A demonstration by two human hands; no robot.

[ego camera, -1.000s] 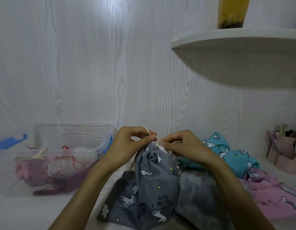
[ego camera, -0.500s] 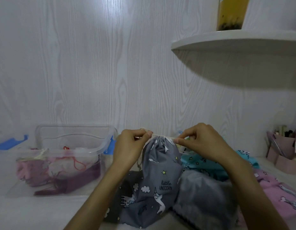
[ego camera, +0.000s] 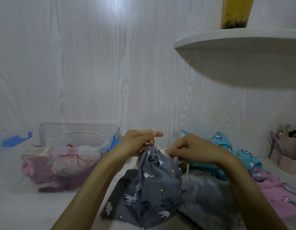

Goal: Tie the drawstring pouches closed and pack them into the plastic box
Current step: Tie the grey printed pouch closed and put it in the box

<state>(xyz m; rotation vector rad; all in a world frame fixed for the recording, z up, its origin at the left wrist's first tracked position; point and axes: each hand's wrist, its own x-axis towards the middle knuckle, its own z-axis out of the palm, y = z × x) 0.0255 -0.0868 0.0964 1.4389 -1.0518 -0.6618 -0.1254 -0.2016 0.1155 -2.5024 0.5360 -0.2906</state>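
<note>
Grey pouch: a soft cotton drawstring pouch (ego camera: 157,178) printed with white unicorns, clouds and yellow stars is held upright at the middle of the white counter (ego camera: 19,209), its gathered neck puckered tight.
Left grip: the left hand (ego camera: 137,143) is curled round the neck of the pouch, with a loop of cream cord (ego camera: 187,173) pinched at the fingertips.
Right grip: the right hand (ego camera: 192,148) is closed on the cord at the other side of the neck; a loose strand is seen hanging down beside the pouch.
Plastic box: a clear, round-cornered plastic box (ego camera: 74,151) with blue latches is set on the counter to the left, well apart from the hands; pink and maroon fabric and a red cord are seen through its walls.
Other pouches: a flat grey printed pouch (ego camera: 120,200) lies under the held one, a plain dark grey one (ego camera: 208,201) just beside it, with teal (ego camera: 227,150) and pink (ego camera: 280,190) printed fabric piled at the right.
Backdrop: a pale wood-grain wall (ego camera: 94,63) and a curved white shelf (ego camera: 243,40).
</note>
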